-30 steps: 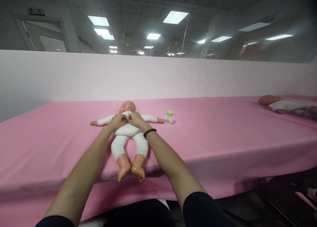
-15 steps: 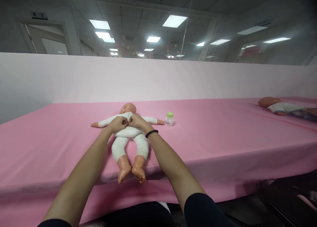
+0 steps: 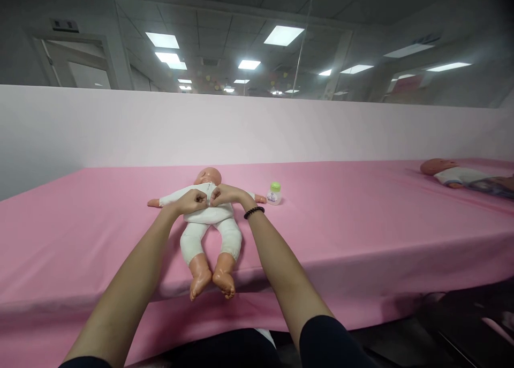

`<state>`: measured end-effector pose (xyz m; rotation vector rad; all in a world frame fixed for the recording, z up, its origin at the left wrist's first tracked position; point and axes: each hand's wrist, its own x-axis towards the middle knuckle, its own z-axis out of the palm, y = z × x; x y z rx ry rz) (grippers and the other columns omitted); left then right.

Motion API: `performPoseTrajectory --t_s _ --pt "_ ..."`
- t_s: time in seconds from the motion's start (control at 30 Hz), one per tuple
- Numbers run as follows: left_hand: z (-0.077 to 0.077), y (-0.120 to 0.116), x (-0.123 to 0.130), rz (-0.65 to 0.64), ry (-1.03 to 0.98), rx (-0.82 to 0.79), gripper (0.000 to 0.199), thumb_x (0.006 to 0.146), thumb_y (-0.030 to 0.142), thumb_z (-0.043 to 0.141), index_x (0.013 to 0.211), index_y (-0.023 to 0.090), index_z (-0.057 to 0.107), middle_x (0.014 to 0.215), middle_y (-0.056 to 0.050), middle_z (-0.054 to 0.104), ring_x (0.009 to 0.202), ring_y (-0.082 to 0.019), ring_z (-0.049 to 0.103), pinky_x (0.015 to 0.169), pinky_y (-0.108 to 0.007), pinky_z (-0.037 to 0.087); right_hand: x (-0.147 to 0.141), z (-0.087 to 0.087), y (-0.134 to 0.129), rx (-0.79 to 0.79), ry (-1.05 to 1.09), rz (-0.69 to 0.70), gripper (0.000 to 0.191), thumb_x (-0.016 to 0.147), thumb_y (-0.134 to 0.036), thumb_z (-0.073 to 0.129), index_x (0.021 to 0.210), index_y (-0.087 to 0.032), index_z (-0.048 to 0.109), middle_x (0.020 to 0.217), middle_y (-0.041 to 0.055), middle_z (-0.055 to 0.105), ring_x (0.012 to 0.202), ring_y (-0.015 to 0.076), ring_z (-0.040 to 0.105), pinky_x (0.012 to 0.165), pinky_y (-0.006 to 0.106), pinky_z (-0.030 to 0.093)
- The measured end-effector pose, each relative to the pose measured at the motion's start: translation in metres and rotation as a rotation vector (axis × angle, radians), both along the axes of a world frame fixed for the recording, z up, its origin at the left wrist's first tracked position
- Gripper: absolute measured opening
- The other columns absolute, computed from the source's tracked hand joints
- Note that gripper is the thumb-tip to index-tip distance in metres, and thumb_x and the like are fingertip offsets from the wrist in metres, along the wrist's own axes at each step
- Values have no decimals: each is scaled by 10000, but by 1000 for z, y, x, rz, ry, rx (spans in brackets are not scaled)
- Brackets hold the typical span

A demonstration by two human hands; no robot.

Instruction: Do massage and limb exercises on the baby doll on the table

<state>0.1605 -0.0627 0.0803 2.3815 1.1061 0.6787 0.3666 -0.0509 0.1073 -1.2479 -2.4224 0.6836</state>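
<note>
- The left hand (image 3: 190, 201) comes in from the lower left, its forearm slanting up and inward, and rests on the chest of the baby doll (image 3: 209, 213). Its fingers are curled closed, pinching the front of the white sleepsuit (image 3: 193, 239) along the centre line.
- The right hand (image 3: 227, 195) mirrors it from the lower right, curled closed and pinching the same centre line of the sleepsuit. The two hands are almost touching, and exactly how much cloth each one grips is hidden by the fingers.
- A black bead bracelet (image 3: 254, 212) circles the right wrist, and dark sleeves (image 3: 329, 344) cover both arms near the bottom of the view.
- The doll lies on its back on the pink-covered bench (image 3: 80, 250), a little left of centre. Its long axis runs straight away from the person, with the head (image 3: 209, 176) at the far end and the feet (image 3: 199, 283) close to the near edge.
- Its arms stretch out sideways, and its legs are slightly parted.
- A small bottle with a green cap (image 3: 275, 187) stands just beyond the doll's outstretched left hand, at the right of the picture.
- A second doll (image 3: 437, 167), in a white top, lies well off to the right at the far end of the bench, in front of a pale pink wall panel (image 3: 257, 129).
</note>
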Motion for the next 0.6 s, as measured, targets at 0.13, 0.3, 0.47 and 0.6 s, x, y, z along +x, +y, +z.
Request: performPoseTrajectory --t_s 0.13,0.3,0.47,0.6 --pt "5 -2 0 -62 39 -95 178 724 340 616 639 204 540 638 19 457 618 -140 382 587 -309 285 6 2 4 -113 -29 91 112 693 -229 766 786 -166 771 775 -17 707 786 142 584 718 238 419" --pt "6 -2 0 -59 105 -136 167 714 322 640 618 211 560 619 17 470 604 -147 393 584 -313 290 1 0 5 -161 -22 124 83 684 -188 750 761 -166 772 745 -25 701 757 136 565 694 239 402" --pt "11 -4 -5 -166 18 -229 180 749 368 696 717 200 640 651 23 490 616 -134 403 583 -296 301 8 6 -1 -187 15 205 142 711 -215 758 838 -186 813 858 -14 756 849 141 616 756 227 426" --pt "14 -7 -6 -156 57 -293 195 719 354 744 722 190 639 642 34 464 622 -122 388 586 -282 284 6 8 -2 -211 -25 226 144 675 -188 779 813 -202 817 875 -16 770 893 155 625 753 226 422"
